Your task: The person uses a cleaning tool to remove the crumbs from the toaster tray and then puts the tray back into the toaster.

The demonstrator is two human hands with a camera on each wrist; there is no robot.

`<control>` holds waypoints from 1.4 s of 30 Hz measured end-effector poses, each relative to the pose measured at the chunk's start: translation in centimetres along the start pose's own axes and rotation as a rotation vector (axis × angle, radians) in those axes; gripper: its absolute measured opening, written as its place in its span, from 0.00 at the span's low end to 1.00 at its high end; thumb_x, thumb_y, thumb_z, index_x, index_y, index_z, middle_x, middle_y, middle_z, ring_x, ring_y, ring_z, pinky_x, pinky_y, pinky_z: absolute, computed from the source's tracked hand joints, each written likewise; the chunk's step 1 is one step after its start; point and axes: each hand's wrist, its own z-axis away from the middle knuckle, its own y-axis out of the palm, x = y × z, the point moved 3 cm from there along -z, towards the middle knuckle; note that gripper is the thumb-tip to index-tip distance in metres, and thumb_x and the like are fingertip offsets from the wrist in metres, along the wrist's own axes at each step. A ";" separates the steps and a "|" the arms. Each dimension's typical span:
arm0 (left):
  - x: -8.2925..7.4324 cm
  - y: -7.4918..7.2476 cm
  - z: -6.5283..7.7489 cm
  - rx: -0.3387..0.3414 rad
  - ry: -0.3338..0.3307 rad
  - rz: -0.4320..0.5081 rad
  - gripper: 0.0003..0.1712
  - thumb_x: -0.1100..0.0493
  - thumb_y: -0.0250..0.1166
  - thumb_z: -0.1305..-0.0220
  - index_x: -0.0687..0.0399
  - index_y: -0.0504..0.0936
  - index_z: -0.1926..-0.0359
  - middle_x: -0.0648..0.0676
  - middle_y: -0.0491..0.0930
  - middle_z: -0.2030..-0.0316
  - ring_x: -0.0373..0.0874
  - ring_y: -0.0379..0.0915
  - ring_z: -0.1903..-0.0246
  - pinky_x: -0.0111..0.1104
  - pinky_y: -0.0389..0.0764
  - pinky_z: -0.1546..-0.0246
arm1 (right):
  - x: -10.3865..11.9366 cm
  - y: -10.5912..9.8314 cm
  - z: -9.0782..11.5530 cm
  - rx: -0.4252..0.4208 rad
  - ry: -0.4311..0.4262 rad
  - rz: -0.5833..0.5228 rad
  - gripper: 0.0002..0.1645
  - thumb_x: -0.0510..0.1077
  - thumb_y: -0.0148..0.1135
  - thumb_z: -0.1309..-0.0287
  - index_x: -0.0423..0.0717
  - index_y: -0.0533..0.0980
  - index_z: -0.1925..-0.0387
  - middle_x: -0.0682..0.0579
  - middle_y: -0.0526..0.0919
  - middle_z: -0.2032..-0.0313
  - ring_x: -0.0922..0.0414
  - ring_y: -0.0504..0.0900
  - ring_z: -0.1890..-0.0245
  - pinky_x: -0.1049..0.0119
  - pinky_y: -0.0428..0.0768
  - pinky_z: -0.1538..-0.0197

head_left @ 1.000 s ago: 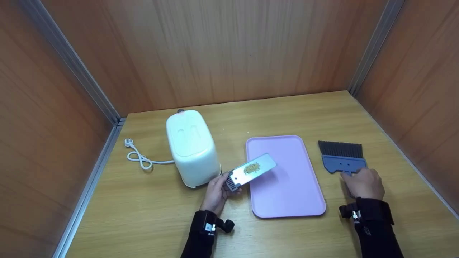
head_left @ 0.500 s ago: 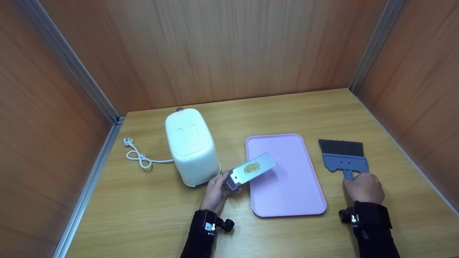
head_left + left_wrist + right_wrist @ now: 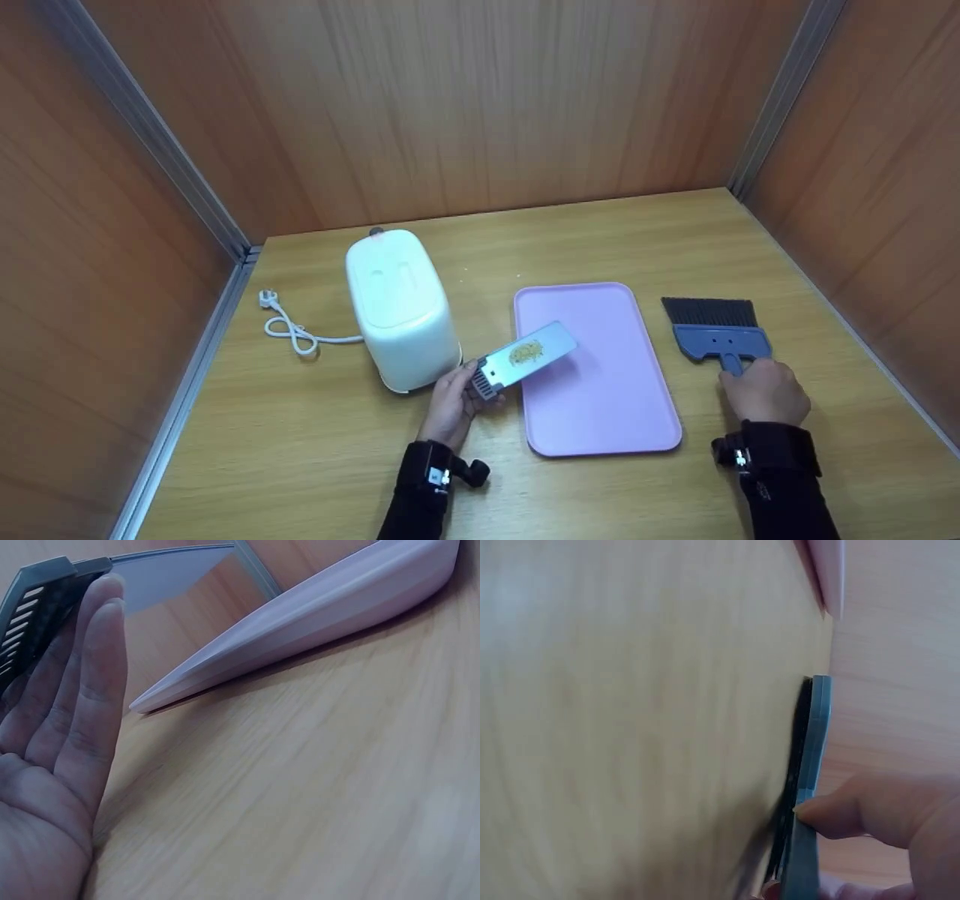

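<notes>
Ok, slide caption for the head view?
Left hand holds a shiny plate of crumbs partly over a pink tray; right hand grips a brush.

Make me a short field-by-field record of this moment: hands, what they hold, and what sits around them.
Left hand: holds a flat metal piece by its dark slotted end
Load: yellowish crumbs on the flat metal piece
Right hand: grips blue brush by its handle
Between hands: pinkish-purple tray on the table
Left of tray: white appliance; its cord ends in a plug on the table

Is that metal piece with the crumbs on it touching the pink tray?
Apart: the left wrist view shows wooden wall between the metal piece and the pink tray.
</notes>
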 end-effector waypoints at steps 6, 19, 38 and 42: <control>0.1 0.0 0.0 -0.004 0.003 0.003 0.25 0.50 0.54 0.25 0.69 0.74 0.43 0.60 0.86 0.59 0.48 0.85 0.63 0.41 0.86 0.59 | 0.2 -0.7 0.2 -0.018 -0.018 -0.039 0.22 0.51 0.62 0.39 0.42 0.69 0.81 0.49 0.68 0.79 0.52 0.70 0.79 0.62 0.66 0.80; -0.1 0.1 0.0 -0.025 -0.013 0.012 0.24 0.52 0.53 0.25 0.68 0.73 0.41 0.62 0.85 0.56 0.49 0.85 0.61 0.41 0.86 0.58 | 1.2 -2.8 0.8 -0.184 -0.092 -0.244 0.28 0.43 0.61 0.42 0.24 0.74 0.47 0.26 0.76 0.51 0.33 0.75 0.50 0.40 0.75 0.49; 0.0 0.1 -0.1 -0.020 0.005 0.024 0.23 0.54 0.52 0.24 0.70 0.73 0.42 0.62 0.85 0.57 0.49 0.85 0.61 0.43 0.86 0.58 | 1.6 -4.5 -1.1 -0.484 0.033 -0.891 0.27 0.49 0.74 0.48 0.42 0.81 0.48 0.58 0.83 0.62 0.72 0.81 0.68 0.83 0.79 0.66; 0.0 0.1 0.0 -0.023 0.011 0.023 0.23 0.54 0.52 0.24 0.70 0.73 0.42 0.62 0.85 0.58 0.49 0.85 0.62 0.42 0.86 0.59 | 1.9 -4.6 -1.4 -0.490 0.008 -1.022 0.24 0.47 0.75 0.49 0.41 0.82 0.50 0.61 0.83 0.67 0.69 0.83 0.72 0.80 0.81 0.69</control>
